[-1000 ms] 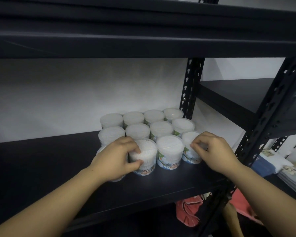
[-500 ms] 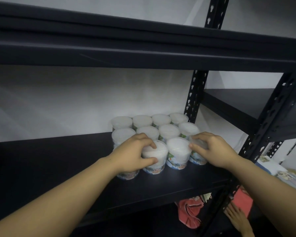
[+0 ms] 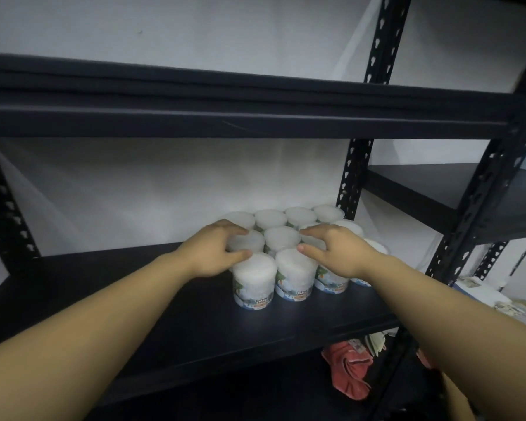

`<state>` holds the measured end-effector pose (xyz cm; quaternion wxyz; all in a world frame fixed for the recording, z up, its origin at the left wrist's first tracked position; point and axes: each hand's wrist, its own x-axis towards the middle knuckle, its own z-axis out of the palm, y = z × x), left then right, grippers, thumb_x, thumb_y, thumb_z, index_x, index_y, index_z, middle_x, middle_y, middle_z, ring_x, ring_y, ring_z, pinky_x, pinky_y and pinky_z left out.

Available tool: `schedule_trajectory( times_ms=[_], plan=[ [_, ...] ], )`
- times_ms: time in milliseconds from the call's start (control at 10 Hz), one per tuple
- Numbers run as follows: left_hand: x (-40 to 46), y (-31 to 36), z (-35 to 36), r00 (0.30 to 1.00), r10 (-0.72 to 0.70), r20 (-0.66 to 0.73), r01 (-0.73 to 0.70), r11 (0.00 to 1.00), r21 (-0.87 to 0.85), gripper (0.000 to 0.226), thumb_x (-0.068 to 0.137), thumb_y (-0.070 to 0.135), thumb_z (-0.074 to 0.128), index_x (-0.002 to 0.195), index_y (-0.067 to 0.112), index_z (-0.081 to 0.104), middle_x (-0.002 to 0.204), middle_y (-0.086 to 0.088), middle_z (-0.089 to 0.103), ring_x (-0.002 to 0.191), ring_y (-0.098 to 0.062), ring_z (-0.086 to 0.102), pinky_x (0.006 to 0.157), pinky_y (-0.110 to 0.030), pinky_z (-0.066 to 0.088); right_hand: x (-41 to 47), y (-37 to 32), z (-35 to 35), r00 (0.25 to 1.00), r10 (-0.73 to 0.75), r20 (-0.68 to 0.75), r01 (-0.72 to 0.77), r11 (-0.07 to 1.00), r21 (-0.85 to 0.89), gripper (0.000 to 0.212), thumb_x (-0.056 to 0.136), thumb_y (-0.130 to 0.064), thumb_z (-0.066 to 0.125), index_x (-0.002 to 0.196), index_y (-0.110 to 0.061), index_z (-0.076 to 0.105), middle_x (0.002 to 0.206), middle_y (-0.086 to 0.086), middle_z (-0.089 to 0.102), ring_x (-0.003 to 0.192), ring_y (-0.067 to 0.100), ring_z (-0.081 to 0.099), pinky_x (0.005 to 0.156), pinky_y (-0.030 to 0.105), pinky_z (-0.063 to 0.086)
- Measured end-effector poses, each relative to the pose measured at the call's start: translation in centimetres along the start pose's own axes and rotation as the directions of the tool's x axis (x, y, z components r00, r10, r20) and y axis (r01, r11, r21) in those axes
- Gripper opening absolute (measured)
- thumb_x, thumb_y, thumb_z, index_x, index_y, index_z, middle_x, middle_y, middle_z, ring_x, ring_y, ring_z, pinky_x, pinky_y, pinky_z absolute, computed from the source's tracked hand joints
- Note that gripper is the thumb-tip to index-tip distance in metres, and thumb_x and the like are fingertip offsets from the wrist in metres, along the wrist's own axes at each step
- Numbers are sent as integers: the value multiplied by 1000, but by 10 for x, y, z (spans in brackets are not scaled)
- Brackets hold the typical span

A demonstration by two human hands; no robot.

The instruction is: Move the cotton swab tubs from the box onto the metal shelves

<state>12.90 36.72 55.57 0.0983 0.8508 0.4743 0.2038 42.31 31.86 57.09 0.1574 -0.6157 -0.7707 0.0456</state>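
Both hands (left hand, right hand) grip second-row tubs.

Tubs: I see the cotton swab tubs packed in rows on the middle shelf, toward its right end, the back row against the wall.
Left hand: on the left side of the cluster, over a second-row tub.
Right hand: on the right side, over the tubs there.
Upper shelf: above them.
Neighbouring shelf: right, beyond the upright post.
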Motion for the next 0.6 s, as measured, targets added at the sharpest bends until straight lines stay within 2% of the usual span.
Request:
schedule_trajectory(
  times_ms=[100,200,300,400,600],
  plan=[
    [-21,3,-16,1000,-25,-18,25,999,38,56,88,53,69,137,26,59,139,3,55,123,-14,55,104,-22,38,-2,-18,-7,1000,-20,4,20,1000,6,64,94,-61,53,146,-23,52,148,-2,54,136,19,49,113,35,38],
    [-46,19,-31,999,-36,-39,39,995,92,57,89,53,67,139,27,59,140,0,54,128,-17,52,102,-21,34,-10,-33,-17,998,-58,15,58,998,4,67,94,-65,50,147,-24,52,152,-4,51,141,17,44,117,34,34],
    [-70,35,-43,994,-92,-58,99,985,139,60,90,56,65,141,29,55,144,0,51,130,-19,50,104,-26,36,-22,-43,-28,994,-109,4,109,994,30,69,93,-67,48,147,-24,51,151,-5,51,141,17,45,118,38,35],
    [-93,54,-53,983,-172,-57,179,969,168,64,89,60,63,144,30,51,146,1,48,131,-20,49,109,-34,40,-39,-53,-42,988,-153,12,152,987,48,65,96,-62,51,148,-23,50,152,-4,50,140,18,46,116,35,35],
    [-133,96,-72,951,-297,-86,309,928,211,70,90,60,64,148,26,45,150,-1,43,137,-23,43,110,-37,36,-76,-70,-74,970,-241,30,239,969,57,66,96,-55,57,152,-23,43,154,-2,47,140,21,44,114,35,34]
  ],
)
